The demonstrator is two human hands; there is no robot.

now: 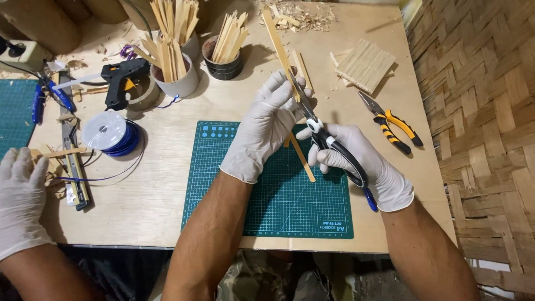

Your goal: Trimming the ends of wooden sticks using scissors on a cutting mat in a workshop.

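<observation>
Evidently the left hand point(262, 131) pinched a wooden stick point(277, 40), while the right hand point(362, 164) clasped the scissors point(329, 139). Cutting cleanly called for steadying it near the blades.

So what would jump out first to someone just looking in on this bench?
At centre, the white-gloved left hand holds a long flat wooden stick upright over the green cutting mat, while the white-gloved right hand closes black-handled scissors on it. Behind stand cups of wooden sticks. At the left edge, another person's gloved hand rests near a blue wire spool.
</observation>
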